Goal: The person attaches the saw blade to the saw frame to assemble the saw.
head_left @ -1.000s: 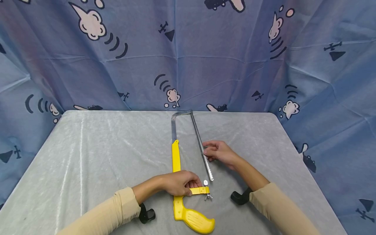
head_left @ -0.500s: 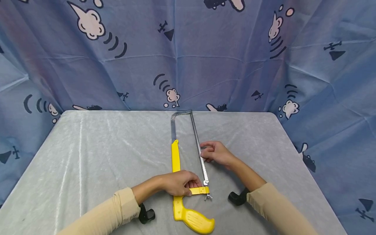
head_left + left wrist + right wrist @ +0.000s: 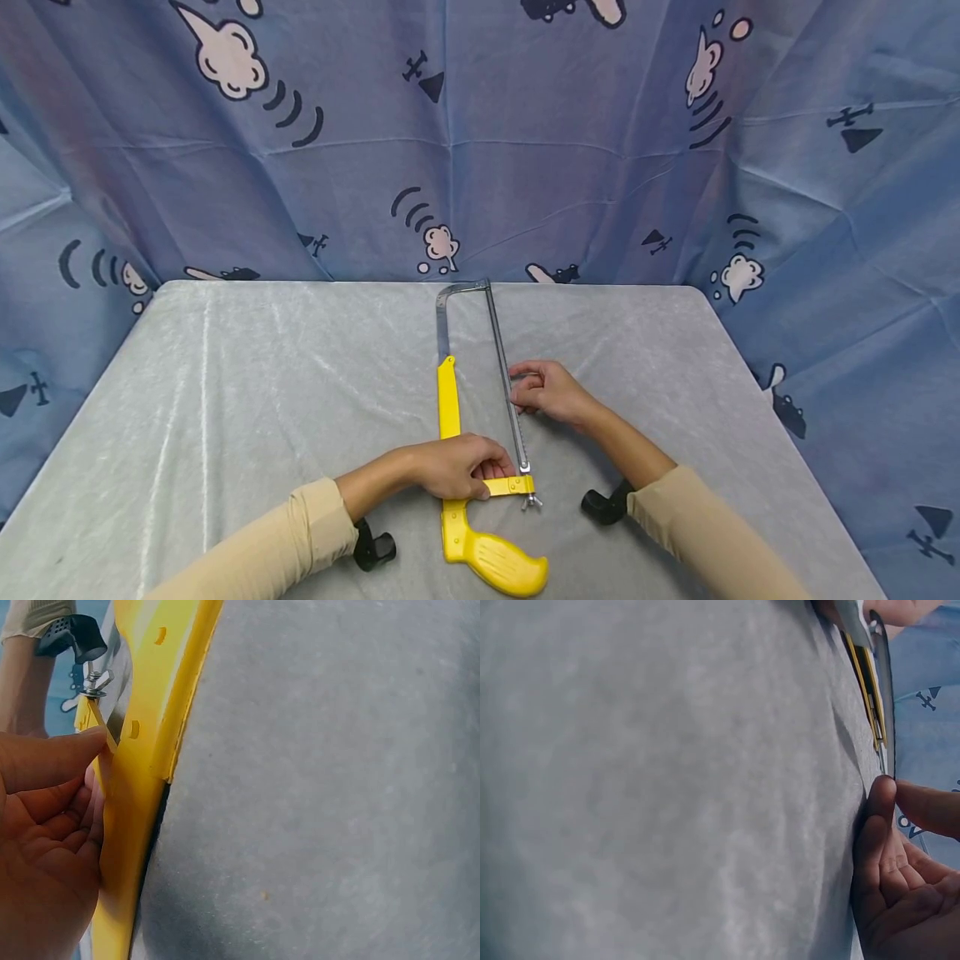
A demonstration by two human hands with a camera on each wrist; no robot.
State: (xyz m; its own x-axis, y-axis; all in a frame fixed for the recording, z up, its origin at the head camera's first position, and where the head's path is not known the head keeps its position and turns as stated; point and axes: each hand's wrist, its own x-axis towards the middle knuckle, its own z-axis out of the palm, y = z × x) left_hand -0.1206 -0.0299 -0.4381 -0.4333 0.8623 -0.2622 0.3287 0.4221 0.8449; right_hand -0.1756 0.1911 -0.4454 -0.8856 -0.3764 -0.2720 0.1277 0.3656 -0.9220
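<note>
A hacksaw with a yellow frame [image 3: 448, 400] and a yellow handle [image 3: 506, 567] lies on the table, its bare metal bow at the far end. My left hand [image 3: 461, 467] grips the yellow cross arm [image 3: 112, 742] near the handle, thumb on the near side. A wing nut [image 3: 532, 502] sticks out at that arm's end. On the right side, the saw blade [image 3: 501, 350] runs from the bow's tip to the post at the cross arm. My right hand [image 3: 551, 392] pinches the blade near its middle between thumb and forefinger, as the right wrist view also shows [image 3: 900, 855].
A grey cloth-like cover [image 3: 262, 400] lies over the table. Behind it hangs a blue patterned curtain [image 3: 525, 167]. Black wrist-worn devices [image 3: 375, 546] sit beneath both forearms.
The blade's near end has swung left with my right hand and moved from beside the post onto it. My left hand stays on the cross arm.
</note>
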